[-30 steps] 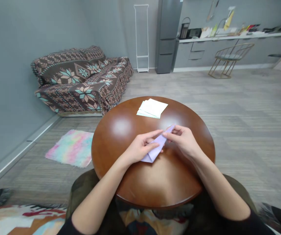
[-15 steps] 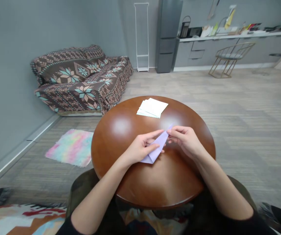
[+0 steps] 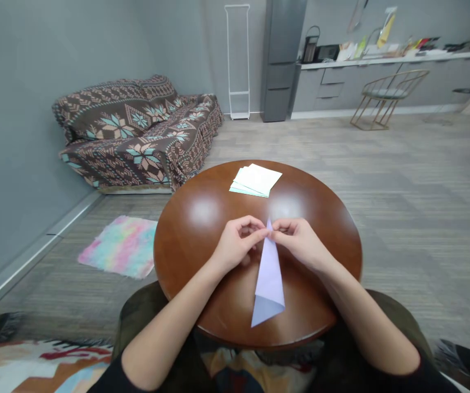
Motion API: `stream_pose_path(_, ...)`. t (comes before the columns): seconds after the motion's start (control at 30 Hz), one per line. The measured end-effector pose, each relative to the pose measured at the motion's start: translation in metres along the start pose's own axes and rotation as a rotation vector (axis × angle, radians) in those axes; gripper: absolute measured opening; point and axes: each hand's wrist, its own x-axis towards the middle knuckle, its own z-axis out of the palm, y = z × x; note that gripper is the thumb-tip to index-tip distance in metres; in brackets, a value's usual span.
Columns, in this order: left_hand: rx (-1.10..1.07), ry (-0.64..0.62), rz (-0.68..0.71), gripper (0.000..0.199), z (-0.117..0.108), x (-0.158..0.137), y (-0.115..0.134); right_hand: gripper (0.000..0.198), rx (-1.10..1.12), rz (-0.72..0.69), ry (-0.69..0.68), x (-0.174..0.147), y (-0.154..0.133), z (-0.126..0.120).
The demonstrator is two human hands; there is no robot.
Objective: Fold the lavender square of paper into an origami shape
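A folded sheet of lilac paper [image 3: 269, 275] forms a long narrow triangle over the round brown table. Its slim tip points away from me, and its wide end, with a folded flap, lies toward me. My left hand [image 3: 241, 240] pinches the paper near the tip from the left, thumb on top. From the right, my right hand [image 3: 296, 240] pinches it at the same place, its fingertips almost meeting the left ones. The fingers partly cover the paper just below the tip.
The round wooden table [image 3: 194, 245] bears a fanned stack of pale paper sheets [image 3: 257, 179] at its far side. Beyond stand a patterned sofa [image 3: 144, 131], a grey fridge [image 3: 281, 60] and a gold-framed chair [image 3: 388, 95]. A pastel rug [image 3: 120, 245] lies left of the table.
The lilac paper has turned from a slant to pointing nearly straight away from me. My left hand has shifted from its body up to the tip, beside my right hand.
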Motion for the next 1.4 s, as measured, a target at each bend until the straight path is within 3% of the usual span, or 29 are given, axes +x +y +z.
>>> stream_pose_path(0.37,-0.096,0.013,-0.038,0.025,-0.002,0.002,-0.006,0.022,-0.053,0.061,-0.077,-0.001,-0.005,0.009)
stream_pose_path(0.8,-0.432,0.240,-0.122,0.022,-0.004,0.008,-0.009,0.025,-0.057,0.134,0.042,0.000,0.003,0.015)
stream_pose_path(1.13,-0.156,0.199,-0.158,0.033,-0.003,0.008,-0.013,0.036,-0.084,0.102,0.098,0.003,0.010,0.017)
stream_pose_path(1.4,-0.141,0.177,-0.132,0.031,-0.006,0.009,-0.021,0.033,-0.025,0.174,0.082,0.001,0.008,0.015)
